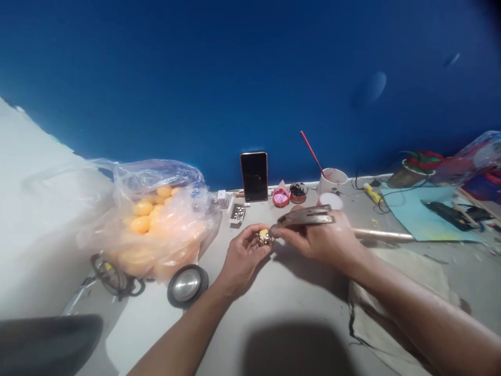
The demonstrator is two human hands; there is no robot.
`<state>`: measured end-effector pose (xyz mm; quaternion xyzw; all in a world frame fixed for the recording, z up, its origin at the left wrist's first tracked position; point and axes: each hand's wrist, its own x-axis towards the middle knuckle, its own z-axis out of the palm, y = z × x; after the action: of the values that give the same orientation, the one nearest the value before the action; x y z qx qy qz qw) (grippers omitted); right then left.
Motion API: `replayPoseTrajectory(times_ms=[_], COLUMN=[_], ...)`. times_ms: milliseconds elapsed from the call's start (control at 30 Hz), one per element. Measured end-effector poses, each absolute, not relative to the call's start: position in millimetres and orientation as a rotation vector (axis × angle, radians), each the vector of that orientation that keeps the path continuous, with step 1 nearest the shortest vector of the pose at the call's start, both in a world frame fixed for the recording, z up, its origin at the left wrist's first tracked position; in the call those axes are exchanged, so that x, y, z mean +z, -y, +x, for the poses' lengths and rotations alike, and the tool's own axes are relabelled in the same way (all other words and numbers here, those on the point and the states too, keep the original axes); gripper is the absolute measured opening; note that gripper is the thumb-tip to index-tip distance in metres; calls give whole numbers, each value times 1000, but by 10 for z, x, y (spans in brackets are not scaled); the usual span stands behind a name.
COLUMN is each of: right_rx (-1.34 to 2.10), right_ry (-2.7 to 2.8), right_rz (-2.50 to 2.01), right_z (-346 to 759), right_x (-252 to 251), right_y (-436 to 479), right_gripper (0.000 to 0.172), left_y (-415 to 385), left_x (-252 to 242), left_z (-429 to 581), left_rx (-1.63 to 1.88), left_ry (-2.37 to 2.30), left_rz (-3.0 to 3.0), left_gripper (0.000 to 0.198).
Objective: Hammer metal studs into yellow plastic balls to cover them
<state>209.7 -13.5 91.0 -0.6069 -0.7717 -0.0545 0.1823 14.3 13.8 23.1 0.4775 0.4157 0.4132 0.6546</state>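
Observation:
Near the middle of the table, my left hand [246, 250] is closed around a small yellow ball [265, 237] studded with shiny metal pieces. My right hand [324, 240] grips worn metal pliers [307, 215]; their handles point right, and the other end is beside the ball. Fingers partly hide that end, so I cannot tell whether it touches the ball. Just behind my left hand, a small open box [237, 214] holds several shiny studs that look like thumbtacks. A clear plastic bag [176, 183] of yellow egg-shaped pieces [143, 209] lies to the left.
A phone [254, 176] leans on the blue wall. Pink [281, 197] and black-filled small cups [298, 192] stand near a white cup [332, 180] with a red stick. A round metal lid [188, 285] lies left, a beige cloth [399, 297] under my right forearm, blue paper [415, 209] at right.

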Motion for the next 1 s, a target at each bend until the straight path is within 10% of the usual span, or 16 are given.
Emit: replayPoseTrajectory(times_ms=[1000], right_rx=[-195], right_ry=[2041], right_rz=[-1722], right_z=[2168], right_x=[950], right_y=[84], right_gripper=[47], left_y=[-139], left_x=[197], left_z=[118], left_rx=[898], left_ry=[-889], left_rz=[1107], left_gripper=[43])
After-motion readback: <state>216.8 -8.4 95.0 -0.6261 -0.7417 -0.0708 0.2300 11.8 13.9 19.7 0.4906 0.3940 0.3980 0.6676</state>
